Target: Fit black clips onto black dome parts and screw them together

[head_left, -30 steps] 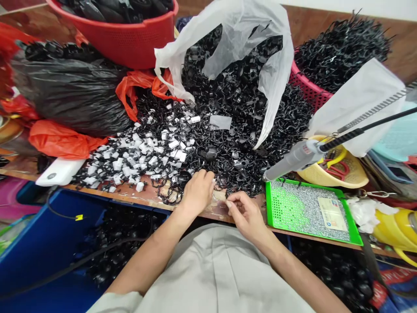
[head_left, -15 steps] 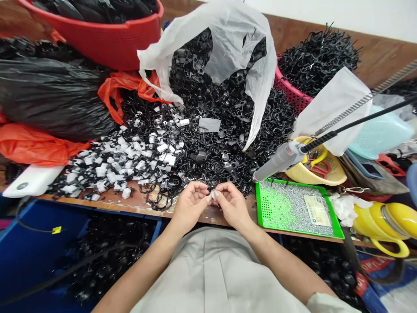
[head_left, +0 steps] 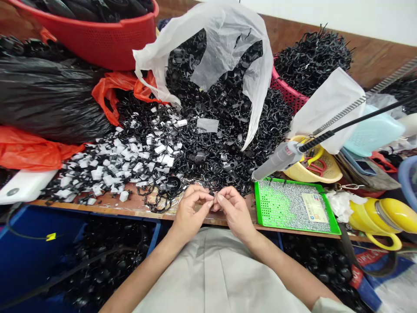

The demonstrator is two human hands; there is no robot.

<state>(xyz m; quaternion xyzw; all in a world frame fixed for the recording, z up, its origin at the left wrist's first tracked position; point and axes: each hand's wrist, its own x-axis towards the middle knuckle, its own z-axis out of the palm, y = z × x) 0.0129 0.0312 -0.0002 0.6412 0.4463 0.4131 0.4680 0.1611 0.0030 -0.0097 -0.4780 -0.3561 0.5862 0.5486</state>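
Note:
My left hand (head_left: 193,213) and my right hand (head_left: 233,211) meet at the front edge of the wooden bench (head_left: 130,208), fingertips pinched together. Between them is a small dark piece, mostly covered by the fingers and too small to name. Just beyond the fingers spreads a heap of small black plastic parts (head_left: 224,108). Left of it lie many white blocks with black pieces (head_left: 127,150). A round black part (head_left: 172,183) rests beside my left hand. To the right of my right hand sits a green tray (head_left: 273,208) of tiny silvery metal pieces.
A grey electric screwdriver (head_left: 276,161) hangs over the tray. Behind it stands a yellow bowl (head_left: 332,174) with pliers. A yellow mug (head_left: 368,217) is at the right. At the back are a red basket (head_left: 97,41) and a clear plastic bag (head_left: 260,91). Blue bins (head_left: 19,248) stand below.
The pale piece visible between my fingertips earlier no longer shows; a small dark one does now. My left fingers have shifted their pinch. The view has turned slightly.

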